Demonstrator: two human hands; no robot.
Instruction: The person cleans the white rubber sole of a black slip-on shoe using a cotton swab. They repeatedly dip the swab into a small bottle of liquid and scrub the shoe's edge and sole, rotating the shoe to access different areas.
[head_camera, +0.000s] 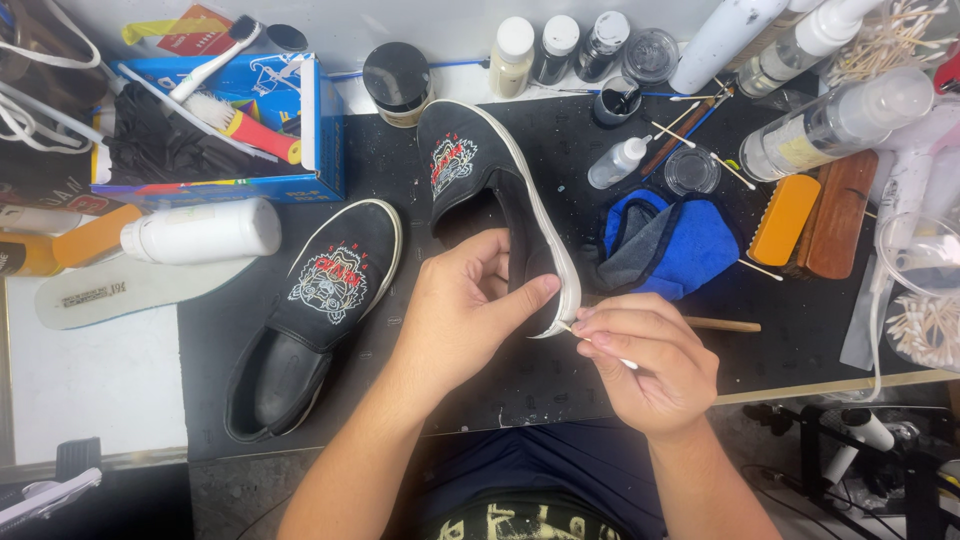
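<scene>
My left hand (462, 312) grips the heel end of a black slip-on shoe (478, 180) with an embroidered emblem, tilted on its side so its white sole edge (548, 235) faces right. My right hand (645, 358) pinches a thin cotton swab (622, 362), its tip touching the white sole edge near the heel. The matching black shoe (312, 312) lies flat on the dark mat (230, 330) to the left, untouched.
A blue cloth (690, 245) lies right of the held shoe. Bottles (840, 125), small jars, brushes (815, 215) and loose swabs crowd the back and right. A blue box (320, 130) with brushes, a white bottle (205, 232) and an insole (130, 288) sit left.
</scene>
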